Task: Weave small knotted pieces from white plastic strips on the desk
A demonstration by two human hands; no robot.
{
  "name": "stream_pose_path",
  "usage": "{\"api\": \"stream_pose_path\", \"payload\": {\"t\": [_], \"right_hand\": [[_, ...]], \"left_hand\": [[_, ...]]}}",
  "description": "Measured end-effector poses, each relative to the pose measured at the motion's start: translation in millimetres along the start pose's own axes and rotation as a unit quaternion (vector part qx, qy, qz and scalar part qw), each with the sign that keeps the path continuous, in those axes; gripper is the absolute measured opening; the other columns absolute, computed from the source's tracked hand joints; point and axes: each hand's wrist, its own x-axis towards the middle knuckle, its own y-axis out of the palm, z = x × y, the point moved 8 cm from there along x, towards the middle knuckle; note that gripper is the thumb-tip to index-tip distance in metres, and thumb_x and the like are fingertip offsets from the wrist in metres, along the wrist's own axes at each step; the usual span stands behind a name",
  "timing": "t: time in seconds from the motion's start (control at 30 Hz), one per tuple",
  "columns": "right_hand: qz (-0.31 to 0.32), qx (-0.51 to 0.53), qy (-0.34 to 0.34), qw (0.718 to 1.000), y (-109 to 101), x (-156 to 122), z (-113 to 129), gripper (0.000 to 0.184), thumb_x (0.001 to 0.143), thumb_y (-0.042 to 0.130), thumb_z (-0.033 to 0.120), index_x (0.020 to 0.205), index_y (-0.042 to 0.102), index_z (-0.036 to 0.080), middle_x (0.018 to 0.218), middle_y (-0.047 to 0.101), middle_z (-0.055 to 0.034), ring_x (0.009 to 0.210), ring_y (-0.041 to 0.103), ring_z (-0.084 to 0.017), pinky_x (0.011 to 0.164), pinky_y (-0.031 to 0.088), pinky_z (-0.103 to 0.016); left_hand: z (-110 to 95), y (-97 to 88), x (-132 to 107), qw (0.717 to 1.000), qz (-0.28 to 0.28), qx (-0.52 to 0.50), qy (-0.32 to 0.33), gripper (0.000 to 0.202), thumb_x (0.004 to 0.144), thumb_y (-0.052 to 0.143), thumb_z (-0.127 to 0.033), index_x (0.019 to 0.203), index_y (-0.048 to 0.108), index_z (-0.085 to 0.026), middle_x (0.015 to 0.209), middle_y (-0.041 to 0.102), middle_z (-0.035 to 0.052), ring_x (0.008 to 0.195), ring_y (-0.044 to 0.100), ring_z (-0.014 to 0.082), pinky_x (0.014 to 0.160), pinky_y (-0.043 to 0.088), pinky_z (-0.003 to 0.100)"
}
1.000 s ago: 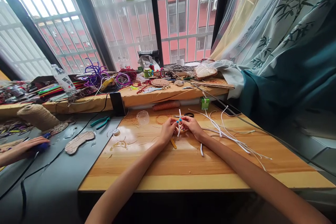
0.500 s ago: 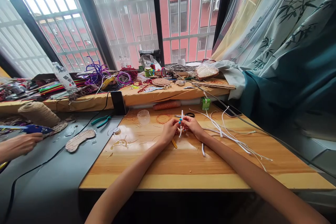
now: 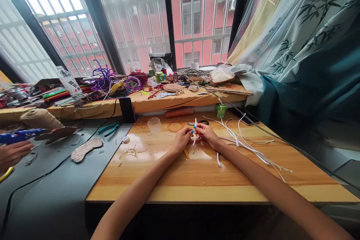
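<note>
Both my hands meet over the middle of the wooden table (image 3: 180,180). My left hand (image 3: 182,139) pinches a short white cord (image 3: 194,140) that stands nearly upright between my fingers. From the other side my right hand (image 3: 207,135) grips the same cord, fingertips close to the left ones. Just beneath my left hand lies a yellow stick (image 3: 186,153), partly covered. Behind my hands are scissors (image 3: 203,122), their blades partly hidden. More white cords (image 3: 254,152) spread over the table to the right of my right hand, and one short piece lies under my right wrist.
At the left, another person's hand (image 3: 14,153) holds a blue glue gun (image 3: 24,135) near a twine spool (image 3: 39,119). Pliers (image 3: 109,129) lie on the grey table. A clear round container (image 3: 154,125), copper wire coil (image 3: 176,126) and green box (image 3: 221,110) stand behind my hands.
My fingers have shifted very slightly on the white cord. At the left, the other person's hand and glue gun have moved left, and a brown flat piece now shows by the spool.
</note>
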Motion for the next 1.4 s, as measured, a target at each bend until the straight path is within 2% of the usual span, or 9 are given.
{"api": "stream_pose_path", "payload": {"t": [0.27, 0.53, 0.7, 0.97, 1.23, 1.4], "right_hand": [[0.015, -0.012, 0.007, 1.000, 1, 1, -1, 0.029, 0.056, 0.065, 0.034, 0.073, 0.052, 0.014, 0.054, 0.050, 0.0053, 0.040, 0.040, -0.003, 0.039, 0.029, -0.017], [-0.017, -0.019, -0.010, 1.000, -3, 1, 0, 0.030, 0.056, 0.064, 0.038, 0.070, 0.050, 0.015, 0.051, 0.048, 0.0069, 0.038, 0.036, -0.002, 0.038, 0.027, -0.017], [-0.021, -0.028, -0.009, 0.999, 0, -3, 5, 0.029, 0.056, 0.064, 0.038, 0.068, 0.051, 0.015, 0.045, 0.043, 0.0080, 0.035, 0.031, -0.002, 0.034, 0.019, -0.018], [-0.023, -0.021, -0.017, 0.999, 2, -6, 9, 0.026, 0.059, 0.061, 0.038, 0.067, 0.053, 0.015, 0.043, 0.039, 0.0084, 0.033, 0.026, -0.001, 0.033, 0.014, -0.018], [-0.032, 0.000, -0.021, 0.999, -2, -6, 12, 0.025, 0.061, 0.060, 0.038, 0.064, 0.051, 0.015, 0.047, 0.043, 0.0070, 0.034, 0.030, -0.001, 0.034, 0.018, -0.018], [-0.031, 0.005, -0.018, 0.999, 0, -6, 13, 0.026, 0.060, 0.061, 0.038, 0.062, 0.050, 0.015, 0.045, 0.043, 0.0071, 0.033, 0.030, -0.001, 0.033, 0.019, -0.017]], "left_hand": [[-12, -0.4, -4, 0.994, -0.015, 0.086, 0.069, 0.018, 0.074, 0.044, -0.023, 0.080, 0.059, -0.016, 0.068, 0.059, 0.0003, 0.057, 0.049, 0.0086, 0.054, 0.039, 0.019], [-15, -0.4, -4, 0.993, -0.014, 0.097, 0.063, 0.023, 0.075, 0.044, -0.031, 0.079, 0.059, -0.015, 0.065, 0.058, 0.0003, 0.055, 0.048, 0.0084, 0.051, 0.037, 0.018], [-10, 3.7, -3, 0.997, 0.010, 0.065, 0.037, 0.021, 0.074, 0.044, -0.029, 0.081, 0.057, -0.014, 0.060, 0.055, -0.0013, 0.047, 0.045, 0.0067, 0.046, 0.036, 0.017], [-13, 7.3, -4, 0.996, 0.031, 0.079, 0.034, 0.016, 0.072, 0.046, -0.026, 0.074, 0.057, -0.014, 0.058, 0.055, -0.0017, 0.049, 0.047, 0.0070, 0.050, 0.037, 0.017], [-12, 14.4, -4, 0.995, 0.069, 0.055, 0.044, 0.023, 0.070, 0.050, -0.030, 0.086, 0.056, -0.015, 0.065, 0.058, -0.0008, 0.055, 0.051, 0.0084, 0.052, 0.038, 0.017], [-15, 12.8, -5, 0.987, 0.055, 0.131, 0.069, 0.020, 0.070, 0.047, -0.023, 0.085, 0.057, -0.015, 0.065, 0.059, -0.0008, 0.057, 0.051, 0.0093, 0.055, 0.038, 0.018]]}}
